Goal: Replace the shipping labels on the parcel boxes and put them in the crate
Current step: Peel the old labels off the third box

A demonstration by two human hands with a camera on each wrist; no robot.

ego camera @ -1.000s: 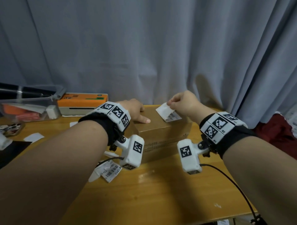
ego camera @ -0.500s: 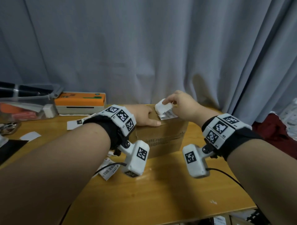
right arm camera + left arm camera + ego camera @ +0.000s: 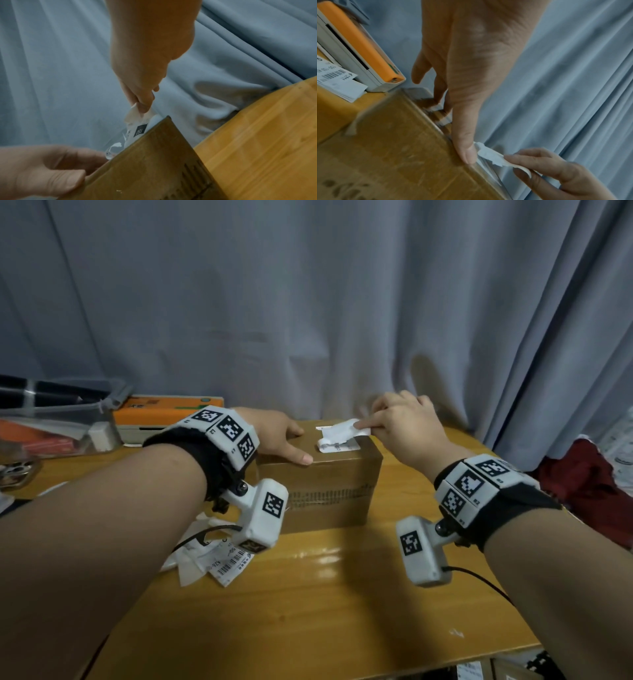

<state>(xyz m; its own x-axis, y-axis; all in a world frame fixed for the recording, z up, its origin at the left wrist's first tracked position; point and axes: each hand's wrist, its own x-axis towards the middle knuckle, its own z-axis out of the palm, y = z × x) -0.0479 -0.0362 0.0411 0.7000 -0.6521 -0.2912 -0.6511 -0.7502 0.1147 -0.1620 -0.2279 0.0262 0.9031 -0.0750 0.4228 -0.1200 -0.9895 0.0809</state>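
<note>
Box (image 3: 329,491) sitting mid-table (image 3: 308,611). Left hand (image 3: 277,436) lying flat, fingers straight, pressing the box top at its 9 o'clock side. Right hand (image 3: 400,429) pinching the half-peeled label (image 3: 339,434) at the top's 2 o'clock corner. Loose labels (image 3: 212,563) lying at the box's 7 o'clock; printer (image 3: 164,419) at 10 o'clock.

The brown cardboard parcel box (image 3: 393,155) is motion-blurred at lower left of the left wrist view, its print unreadable. The clear plastic crate (image 3: 61,422) is cut off by the head view's left edge.
</note>
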